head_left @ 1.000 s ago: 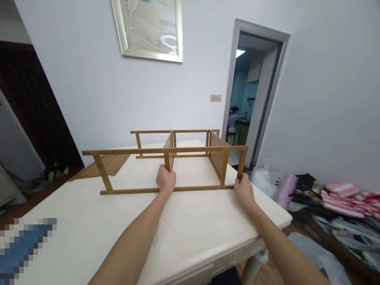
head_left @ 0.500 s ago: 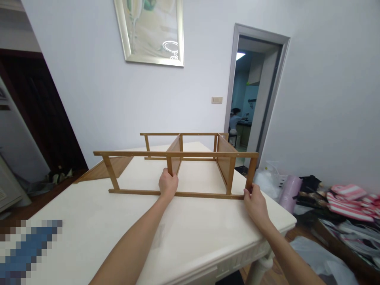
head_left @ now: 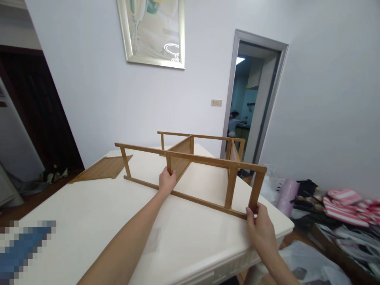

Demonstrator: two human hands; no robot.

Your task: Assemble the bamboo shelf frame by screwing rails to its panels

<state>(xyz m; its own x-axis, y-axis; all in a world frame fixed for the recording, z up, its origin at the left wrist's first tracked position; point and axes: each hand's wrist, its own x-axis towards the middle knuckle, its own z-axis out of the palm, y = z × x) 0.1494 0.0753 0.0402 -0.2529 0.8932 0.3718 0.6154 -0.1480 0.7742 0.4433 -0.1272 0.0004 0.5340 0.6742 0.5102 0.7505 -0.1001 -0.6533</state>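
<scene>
A brown wooden shelf frame lies on its side on the white table, with two shelf panels joining its near and far ladder-like sides. My left hand is closed around the upright crosspiece near the middle of the near side. At the frame's right end, my right hand grips the lower corner of the end crosspiece, thumb on the near face. Some of its fingers are hidden behind the wood. A separate wooden panel lies flat at the table's left edge.
A small clear plastic piece lies by my left forearm. To the right, on the floor, are a purple roll, striped cloth and plastic bags. A person is beyond the doorway.
The shelf frame has turned on the table: its right end has come nearer to me and its left end has swung away. Both hands keep hold, the right moving with its corner.
</scene>
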